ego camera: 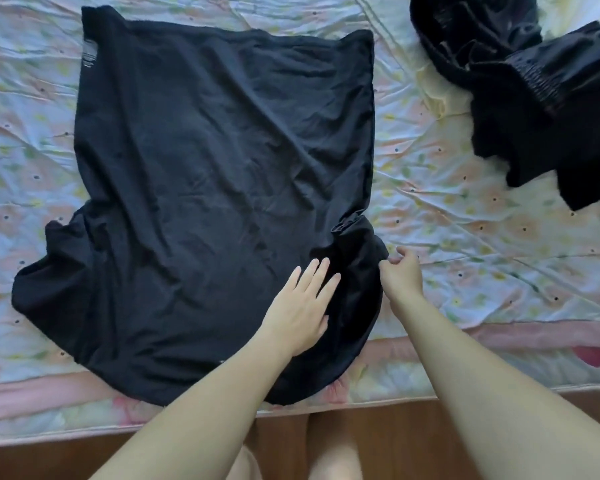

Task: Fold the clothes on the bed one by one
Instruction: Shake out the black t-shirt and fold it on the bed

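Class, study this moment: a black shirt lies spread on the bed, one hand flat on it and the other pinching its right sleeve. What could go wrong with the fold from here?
1. The black shirt is creased across its middle; folding now may lock wrinkles in.
2. The right hand pinches only the sleeve edge, so the bunched sleeve could fold unevenly, though the flat left hand steadies the cloth.
3. The collar end hangs over the bed edge and might slide off.
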